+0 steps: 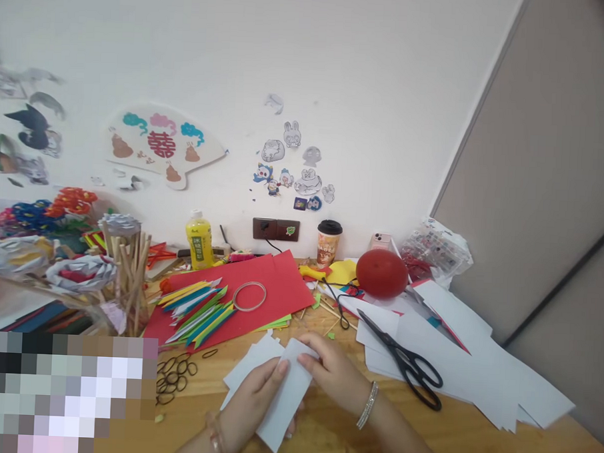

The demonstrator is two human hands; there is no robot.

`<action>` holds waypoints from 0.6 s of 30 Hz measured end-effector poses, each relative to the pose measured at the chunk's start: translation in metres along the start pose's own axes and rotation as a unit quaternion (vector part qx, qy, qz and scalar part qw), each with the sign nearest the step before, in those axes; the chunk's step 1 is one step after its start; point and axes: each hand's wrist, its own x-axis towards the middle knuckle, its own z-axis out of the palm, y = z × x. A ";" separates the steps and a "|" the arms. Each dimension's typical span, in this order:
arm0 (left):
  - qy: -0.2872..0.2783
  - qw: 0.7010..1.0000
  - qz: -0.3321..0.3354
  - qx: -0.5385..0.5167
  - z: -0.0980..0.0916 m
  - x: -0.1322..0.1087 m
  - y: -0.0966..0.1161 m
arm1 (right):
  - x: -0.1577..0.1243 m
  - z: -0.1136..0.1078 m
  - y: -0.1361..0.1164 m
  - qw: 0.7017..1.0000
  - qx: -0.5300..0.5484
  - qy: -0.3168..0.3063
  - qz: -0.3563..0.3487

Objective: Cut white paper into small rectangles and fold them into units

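Observation:
A narrow white paper strip (287, 398), which looks folded, is held slanting above the near middle of the table. My left hand (259, 397) grips its left edge, thumb on top and some fingertips showing beneath. At the upper right end, my right hand (330, 369) pinches the same paper between thumb and fingers. Just behind my left hand lie more white paper pieces (259, 359). Black scissors (401, 358) rest on white sheets to the right of my right hand.
Folded colored paper strips (198, 309) and a metal ring (249, 296) lie on red paper (284, 279). Behind stand a yellow bottle (200, 242), a lidded cup (328, 244) and a red balloon (381, 273). Black rubber bands (175, 374) are at left, white sheets (476, 368) at right.

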 end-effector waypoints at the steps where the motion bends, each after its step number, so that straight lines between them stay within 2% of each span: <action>1: 0.006 1.000 0.006 0.011 -0.001 0.001 0.000 | 0.000 0.001 0.000 1.000 0.025 0.010 0.011; 5: 0.097 0.988 0.061 0.104 -0.006 0.004 0.003 | 0.002 0.010 0.004 0.991 0.108 0.044 0.061; 7: 0.128 0.983 0.063 0.119 -0.008 0.005 0.003 | 0.002 0.013 0.006 0.986 0.132 0.059 0.080; 12: 0.150 0.980 0.060 0.113 -0.011 0.005 0.002 | 0.004 0.016 0.008 0.979 0.162 0.092 0.087; 18: 0.186 0.977 0.055 0.088 -0.014 0.005 0.004 | 0.005 0.018 0.011 0.974 0.192 0.091 0.074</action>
